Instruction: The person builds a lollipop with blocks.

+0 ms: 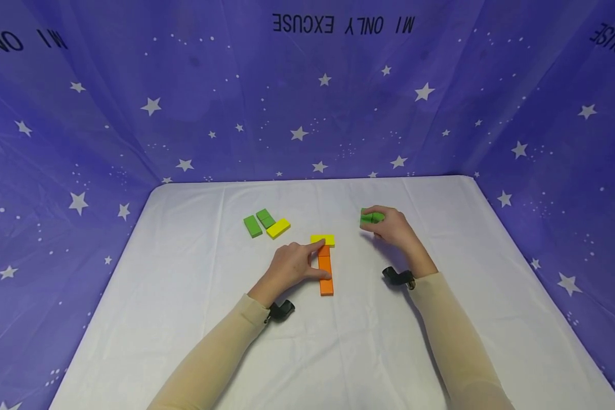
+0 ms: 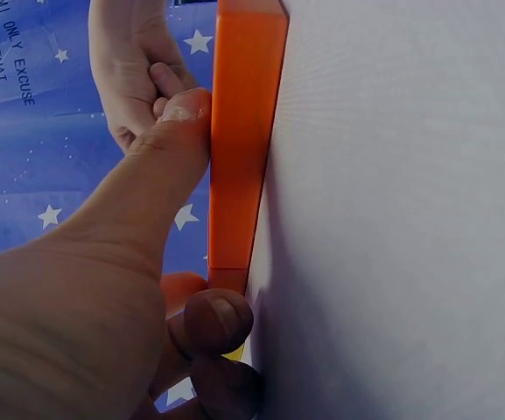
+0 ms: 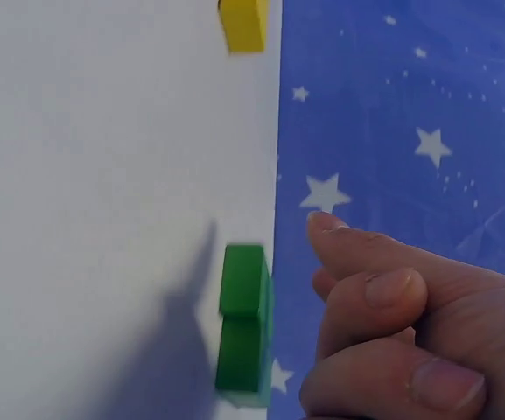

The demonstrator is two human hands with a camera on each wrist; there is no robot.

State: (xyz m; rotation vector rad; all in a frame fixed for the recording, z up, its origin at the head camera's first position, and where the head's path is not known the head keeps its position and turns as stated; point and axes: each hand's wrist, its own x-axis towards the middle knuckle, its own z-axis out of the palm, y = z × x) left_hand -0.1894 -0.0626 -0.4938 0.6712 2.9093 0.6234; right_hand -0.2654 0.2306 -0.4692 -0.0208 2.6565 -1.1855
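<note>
An orange block row (image 1: 326,276) lies lengthwise under my left hand (image 1: 292,265), with a yellow block (image 1: 329,240) crosswise at its far end. In the left wrist view, the thumb rests on top of the long orange block (image 2: 234,149). The other fingers of that hand are by the far end, beside a shorter orange piece (image 2: 227,278). My right hand (image 1: 393,228) hovers at two green blocks (image 1: 367,218), which sit side by side on the table. In the right wrist view, its fingers are apart from the green blocks (image 3: 241,354).
Two loose green blocks (image 1: 253,226) and a second yellow block (image 1: 278,228) lie at the back left. A white cloth (image 1: 184,256) covers the table. Purple starry curtains (image 1: 297,102) stand behind it and at both sides.
</note>
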